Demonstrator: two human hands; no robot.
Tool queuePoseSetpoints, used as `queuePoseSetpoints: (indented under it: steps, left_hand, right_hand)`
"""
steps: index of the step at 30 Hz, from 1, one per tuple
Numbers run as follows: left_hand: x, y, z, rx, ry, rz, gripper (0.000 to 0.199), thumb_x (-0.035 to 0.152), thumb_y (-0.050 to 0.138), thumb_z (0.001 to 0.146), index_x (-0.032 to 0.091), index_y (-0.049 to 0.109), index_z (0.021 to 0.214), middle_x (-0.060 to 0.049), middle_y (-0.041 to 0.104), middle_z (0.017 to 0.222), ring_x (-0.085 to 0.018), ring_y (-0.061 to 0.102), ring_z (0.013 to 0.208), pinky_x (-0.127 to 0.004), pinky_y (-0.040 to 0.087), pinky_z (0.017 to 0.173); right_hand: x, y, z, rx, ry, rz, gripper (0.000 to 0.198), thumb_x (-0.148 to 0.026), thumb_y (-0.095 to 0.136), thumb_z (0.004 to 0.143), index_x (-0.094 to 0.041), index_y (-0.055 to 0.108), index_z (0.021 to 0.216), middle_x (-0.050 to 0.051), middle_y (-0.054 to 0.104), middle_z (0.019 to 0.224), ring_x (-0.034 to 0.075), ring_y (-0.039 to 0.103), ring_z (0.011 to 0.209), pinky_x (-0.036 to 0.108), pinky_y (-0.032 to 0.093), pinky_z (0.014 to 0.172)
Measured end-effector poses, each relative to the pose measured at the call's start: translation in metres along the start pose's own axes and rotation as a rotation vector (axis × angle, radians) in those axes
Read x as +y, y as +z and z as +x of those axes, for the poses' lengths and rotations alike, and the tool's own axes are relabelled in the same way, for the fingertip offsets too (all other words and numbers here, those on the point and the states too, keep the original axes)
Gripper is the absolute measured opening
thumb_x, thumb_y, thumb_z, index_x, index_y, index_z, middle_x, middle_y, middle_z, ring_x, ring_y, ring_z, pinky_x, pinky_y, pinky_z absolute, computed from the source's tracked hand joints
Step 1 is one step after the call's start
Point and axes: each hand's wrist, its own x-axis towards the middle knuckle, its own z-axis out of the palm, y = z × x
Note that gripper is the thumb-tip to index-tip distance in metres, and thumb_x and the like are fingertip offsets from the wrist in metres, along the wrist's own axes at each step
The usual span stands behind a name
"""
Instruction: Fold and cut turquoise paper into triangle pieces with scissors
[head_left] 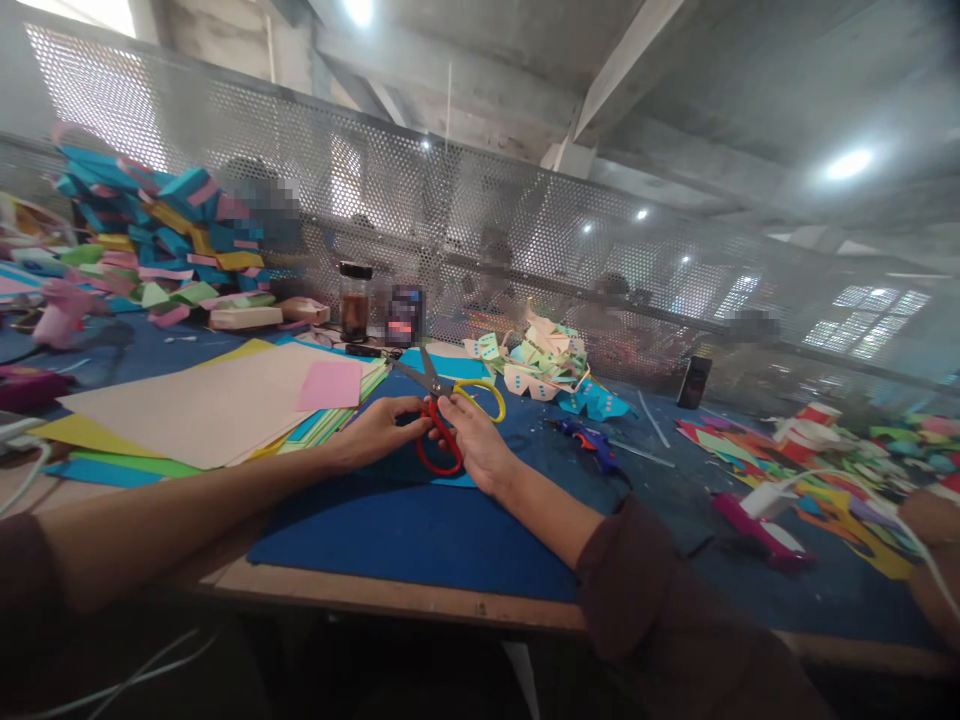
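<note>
A pair of scissors (429,382) is held over the table with its blades parted and pointing away from me; one handle loop is red and the other yellow. My right hand (484,445) grips it near the pivot, between the two loops. From the other side, the closed fingers of my left hand (382,432) pinch it by the red loop. Beneath the hands lies blue paper (450,470), partly covered by them. Close to my left forearm is a stack of coloured sheets (195,400), topped by a small pink piece (330,386).
Beyond the hands stand a lidded jar (355,305) and a pile of cut paper shapes (547,360). A blue glue gun (592,445) lies right of my hands. Folded paper pieces (165,230) are heaped far left. A magenta power strip (765,530) with a white cable lies right.
</note>
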Motion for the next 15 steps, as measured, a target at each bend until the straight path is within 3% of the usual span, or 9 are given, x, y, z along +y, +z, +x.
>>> queuePoseSetpoints:
  steps: [5,8,12,15]
  left_hand:
    - [0.001,-0.002,0.001,-0.018,-0.021,0.031,0.039,0.052,0.054,0.093,0.019,0.074,0.098,-0.002,0.076,0.099,-0.023,0.067,0.096,-0.032,0.05,0.089]
    - [-0.004,-0.003,0.001,-0.019,-0.041,0.052,0.035,0.049,0.061,0.087,0.02,0.074,0.103,-0.004,0.076,0.103,-0.025,0.068,0.097,-0.035,0.052,0.091]
    - [-0.011,-0.004,0.001,0.016,-0.056,0.031,0.04,0.045,0.065,0.082,0.022,0.07,0.115,-0.007,0.073,0.116,-0.029,0.067,0.107,-0.041,0.052,0.096]
    - [-0.013,-0.004,0.001,0.09,-0.073,0.006,0.052,0.042,0.068,0.078,0.024,0.064,0.126,-0.008,0.07,0.123,-0.031,0.062,0.118,-0.044,0.05,0.103]
  right_hand:
    - [-0.006,-0.009,0.006,0.132,-0.168,-0.115,0.04,-0.055,0.073,0.078,-0.019,0.068,0.094,-0.002,0.066,0.074,0.006,0.055,0.054,0.017,0.037,0.046]
    - [-0.025,-0.022,0.006,0.136,-0.228,-0.206,0.039,-0.056,0.071,0.08,-0.018,0.067,0.088,-0.001,0.066,0.071,0.006,0.051,0.05,0.018,0.033,0.044]
    - [-0.062,-0.043,-0.003,0.149,-0.18,-0.326,0.041,-0.058,0.065,0.085,-0.018,0.068,0.096,0.002,0.07,0.072,0.006,0.046,0.045,0.02,0.03,0.042]
    - [-0.089,-0.062,-0.017,0.098,-0.103,-0.506,0.039,-0.055,0.063,0.088,-0.017,0.068,0.091,0.006,0.072,0.071,0.007,0.045,0.044,0.022,0.029,0.042]
